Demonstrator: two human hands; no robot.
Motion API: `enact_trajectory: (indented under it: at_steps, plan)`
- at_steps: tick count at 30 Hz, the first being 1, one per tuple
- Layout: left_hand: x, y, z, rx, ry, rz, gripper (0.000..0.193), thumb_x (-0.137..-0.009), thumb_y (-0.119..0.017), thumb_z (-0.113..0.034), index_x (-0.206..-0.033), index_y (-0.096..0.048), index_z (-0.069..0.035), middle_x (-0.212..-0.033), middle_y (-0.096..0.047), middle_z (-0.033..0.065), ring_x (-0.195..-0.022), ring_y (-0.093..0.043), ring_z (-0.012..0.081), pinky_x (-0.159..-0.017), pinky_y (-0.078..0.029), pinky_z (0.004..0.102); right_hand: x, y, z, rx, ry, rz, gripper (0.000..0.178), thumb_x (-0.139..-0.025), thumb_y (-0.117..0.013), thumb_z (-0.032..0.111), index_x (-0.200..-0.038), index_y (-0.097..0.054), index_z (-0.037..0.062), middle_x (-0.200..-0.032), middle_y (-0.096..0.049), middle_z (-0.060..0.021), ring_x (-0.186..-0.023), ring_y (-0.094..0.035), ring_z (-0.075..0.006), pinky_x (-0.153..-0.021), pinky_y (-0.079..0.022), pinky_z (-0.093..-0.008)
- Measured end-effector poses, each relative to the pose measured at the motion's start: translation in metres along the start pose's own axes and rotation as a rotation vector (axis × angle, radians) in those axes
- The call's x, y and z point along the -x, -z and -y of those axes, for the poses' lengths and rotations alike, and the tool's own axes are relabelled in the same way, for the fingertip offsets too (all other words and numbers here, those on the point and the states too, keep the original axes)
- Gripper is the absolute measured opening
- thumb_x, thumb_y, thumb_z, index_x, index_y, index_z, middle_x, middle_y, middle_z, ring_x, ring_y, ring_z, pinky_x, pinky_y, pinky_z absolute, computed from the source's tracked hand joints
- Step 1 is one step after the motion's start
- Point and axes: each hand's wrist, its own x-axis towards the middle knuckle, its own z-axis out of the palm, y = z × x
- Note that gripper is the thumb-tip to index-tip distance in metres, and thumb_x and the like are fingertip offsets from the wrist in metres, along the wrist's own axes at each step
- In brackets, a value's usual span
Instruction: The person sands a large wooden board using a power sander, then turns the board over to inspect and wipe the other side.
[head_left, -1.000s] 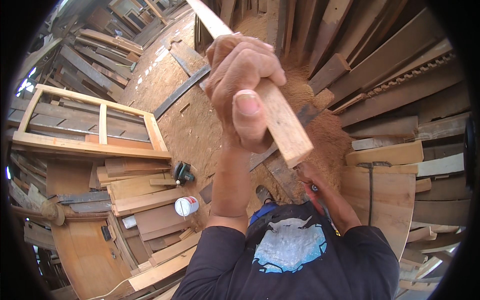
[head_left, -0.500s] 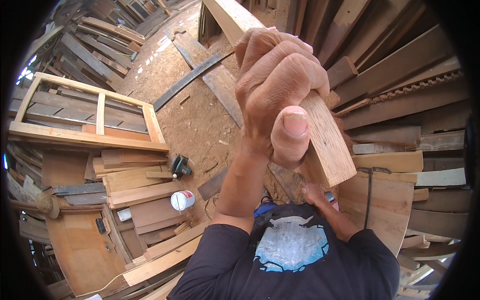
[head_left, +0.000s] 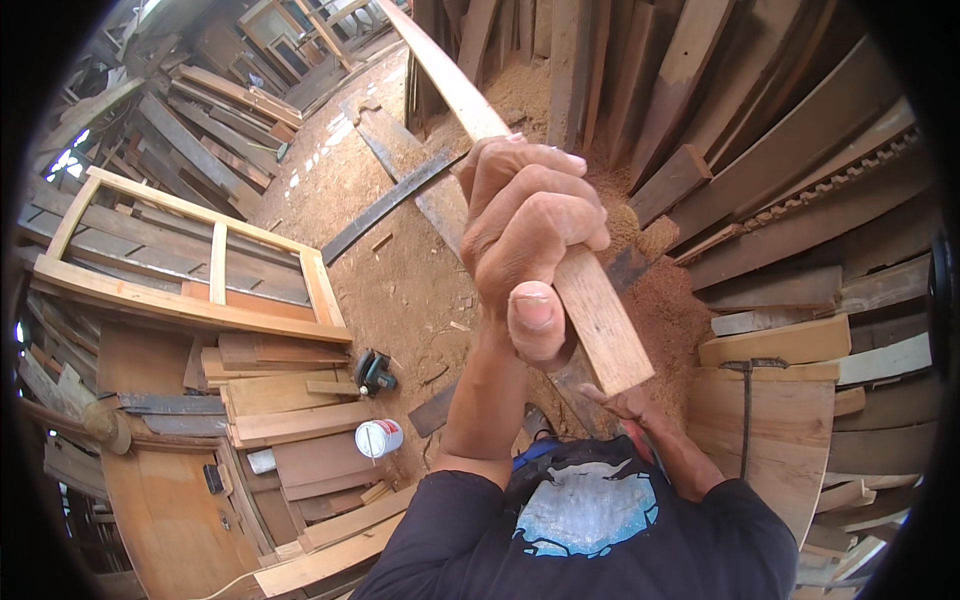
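A long, pale squared length of wood (head_left: 603,325) runs from the far top down toward my chest, its near end raised in front of me. My left hand (head_left: 535,215) is closed around it a short way from that end, fingers wrapped over the top and thumb along the side. My right hand (head_left: 627,404) is low by my body, just beyond the wood's near end, which partly hides it. Its visible fingers look stretched out and hold nothing I can see. A small red thing (head_left: 637,440) shows beside the right forearm, too little visible to name.
A green handheld power tool (head_left: 374,372) and a white bucket (head_left: 379,438) stand on the dusty floor at left. Beyond them lies a pale wooden frame (head_left: 218,262). Planks (head_left: 770,160) lean along the right, near a clamp (head_left: 748,400). A dark bar (head_left: 390,205) lies ahead.
My left hand and the wood have moved down and slightly left, farther from view. My right hand has lowered a little and its fingers show more. The surroundings have shifted slightly.
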Motion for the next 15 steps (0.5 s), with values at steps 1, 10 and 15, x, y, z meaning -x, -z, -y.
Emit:
enact_trajectory:
  at_steps: [1, 10, 15]
  plan:
    - [0.000, -0.001, 0.001, -0.002, 0.002, -0.027, 0.073, -0.104, -0.017, -0.062, -0.071, -0.056, -0.010, -0.070, -0.061, 0.0071, -0.085, -0.060, 0.0288, -0.090, -0.042, 0.0439, -0.007, 0.001, 0.009, -0.035, 0.058, -0.023, 0.103, -0.076, -0.082, 0.041, -0.156, -0.033, -0.0003, -0.151, -0.047, -0.0280, -0.143, -0.043, -0.0432, -0.119, -0.034, -0.0481]
    - [-0.002, -0.005, 0.000, -0.007, -0.017, -0.101, 0.067, -0.104, -0.022, -0.055, -0.069, -0.056, -0.008, -0.067, -0.061, 0.0078, -0.079, -0.060, 0.0284, -0.085, -0.044, 0.0431, -0.035, -0.028, -0.011, -0.148, 0.352, -0.183, 0.097, -0.071, -0.074, 0.022, -0.157, -0.034, -0.0016, -0.145, -0.053, -0.0288, -0.132, -0.051, -0.0471, -0.113, -0.040, -0.0513]
    - [-0.001, -0.003, 0.001, 0.009, -0.008, -0.105, 0.067, -0.104, -0.022, -0.054, -0.069, -0.056, -0.008, -0.067, -0.061, 0.0080, -0.078, -0.060, 0.0285, -0.083, -0.045, 0.0433, -0.030, -0.025, 0.005, -0.282, 0.369, -0.240, 0.093, -0.070, -0.070, 0.018, -0.154, -0.037, -0.0033, -0.143, -0.054, -0.0294, -0.132, -0.051, -0.0474, -0.114, -0.039, -0.0518]
